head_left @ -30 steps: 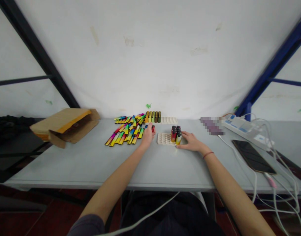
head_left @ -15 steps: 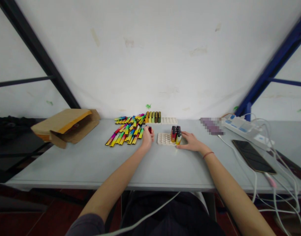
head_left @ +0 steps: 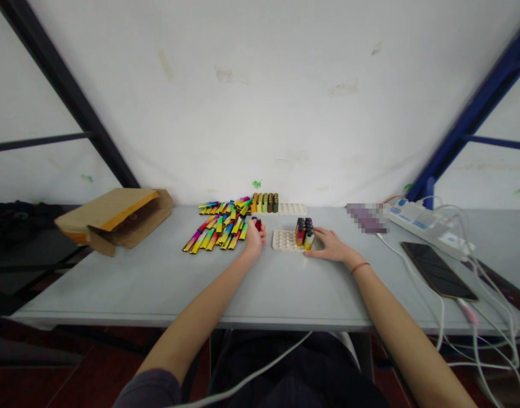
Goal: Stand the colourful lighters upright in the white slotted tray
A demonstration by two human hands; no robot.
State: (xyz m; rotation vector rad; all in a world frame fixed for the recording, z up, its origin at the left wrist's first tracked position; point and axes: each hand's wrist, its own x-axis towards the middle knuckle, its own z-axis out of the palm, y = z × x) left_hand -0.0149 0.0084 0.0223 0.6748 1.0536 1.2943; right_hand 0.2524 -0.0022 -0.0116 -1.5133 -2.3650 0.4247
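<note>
My left hand (head_left: 254, 238) is closed around a dark red lighter (head_left: 258, 225), mostly hidden by the fingers, just right of a pile of shiny rainbow-coloured lighters (head_left: 217, 232) lying on the table. To the right of that hand sits a white tray with round pockets (head_left: 283, 240). Several red-and-yellow lighters with dark tops (head_left: 301, 233) stand upright at its right end. My right hand (head_left: 330, 247) rests against that end, thumb and fingers apart beside the standing lighters. Whether it touches them or only the tray, I cannot tell.
Behind, upright yellow and green lighters (head_left: 265, 203) stand in rows next to another white pocketed tray (head_left: 292, 209). An open cardboard box (head_left: 115, 215) lies at the left. At the right are a phone (head_left: 438, 269), a blurred-out purple item (head_left: 366, 218), a power strip (head_left: 427, 226) and loose cables.
My left hand has barely moved; slightly more of the dark red lighter shows above its fingers. My right hand and the tray stay in place.
</note>
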